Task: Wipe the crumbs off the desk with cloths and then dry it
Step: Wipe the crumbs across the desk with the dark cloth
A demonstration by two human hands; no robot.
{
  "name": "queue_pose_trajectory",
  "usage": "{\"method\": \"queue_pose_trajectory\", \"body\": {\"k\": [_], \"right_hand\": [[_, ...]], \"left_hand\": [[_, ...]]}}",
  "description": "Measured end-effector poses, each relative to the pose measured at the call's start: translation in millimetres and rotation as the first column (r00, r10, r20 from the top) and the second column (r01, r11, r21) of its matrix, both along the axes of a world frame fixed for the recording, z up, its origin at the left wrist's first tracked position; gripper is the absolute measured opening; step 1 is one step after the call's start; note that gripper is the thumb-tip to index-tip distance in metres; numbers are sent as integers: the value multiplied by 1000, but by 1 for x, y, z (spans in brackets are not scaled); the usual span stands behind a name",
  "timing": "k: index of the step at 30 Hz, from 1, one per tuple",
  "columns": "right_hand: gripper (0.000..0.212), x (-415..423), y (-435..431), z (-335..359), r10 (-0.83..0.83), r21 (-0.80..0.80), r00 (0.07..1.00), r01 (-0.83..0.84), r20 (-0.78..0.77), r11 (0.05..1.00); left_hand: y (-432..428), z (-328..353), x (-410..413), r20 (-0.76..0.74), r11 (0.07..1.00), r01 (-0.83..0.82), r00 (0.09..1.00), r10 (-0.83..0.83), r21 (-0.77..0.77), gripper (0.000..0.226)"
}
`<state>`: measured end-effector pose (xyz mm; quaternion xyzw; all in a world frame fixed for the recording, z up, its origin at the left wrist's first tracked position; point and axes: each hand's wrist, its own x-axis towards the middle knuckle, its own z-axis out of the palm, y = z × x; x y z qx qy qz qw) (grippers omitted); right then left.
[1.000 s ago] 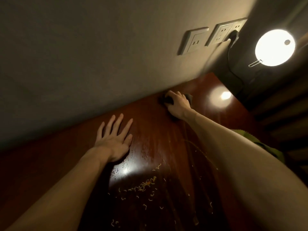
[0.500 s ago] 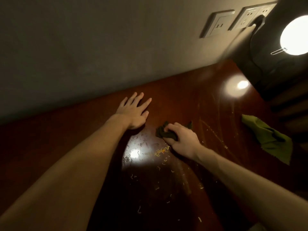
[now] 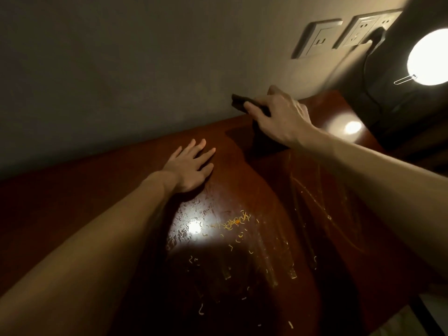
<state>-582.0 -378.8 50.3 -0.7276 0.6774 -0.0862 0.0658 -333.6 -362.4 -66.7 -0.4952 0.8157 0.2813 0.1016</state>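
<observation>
My right hand (image 3: 278, 115) grips a dark cloth (image 3: 242, 104) raised near the back edge of the reddish-brown desk (image 3: 72, 190), close to the wall. On the desk my left hand (image 3: 191, 167) lies flat with its fingers spread. Pale yellow crumbs (image 3: 236, 223) sit in a small heap near the desk's middle. Several more crumbs are scattered toward the front edge. Wet streaks (image 3: 278, 258) run across the wood beside them.
A lit round lamp (image 3: 429, 57) glares at the upper right, with its cable plugged into wall sockets (image 3: 339, 36). The wall runs along the desk's back edge. The desk's right edge (image 3: 421, 309) drops off at the lower right.
My right hand has carried the dark cloth from beside the crumb heap back up to the far edge by the wall. My left hand stays flat on the desk. The green cloth has left the view.
</observation>
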Motion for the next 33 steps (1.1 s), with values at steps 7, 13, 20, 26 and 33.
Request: {"method": "queue_pose_trajectory", "body": {"k": [7,13,20,26,33], "right_hand": [[61,-14,-18,-70,86,215,979,-45,-185,976],[58,-18,-13,-133,118,223,991,-102,-60,969],[51,15,91,-140,204,183,965,-233,162,955],[34,39,48,-142,14,19,995,-16,102,1000],[57,58,58,-149,50,63,999,-50,1,997]], "left_hand": [[-3,-3,3,6,1000,14,1000,-14,-5,56],[0,-20,4,62,996,46,997,-41,-79,58],[4,-24,4,51,991,38,998,-32,-127,60],[8,-26,2,35,983,19,999,-13,-182,61],[15,-33,7,-75,956,-15,997,-7,-291,69]]}}
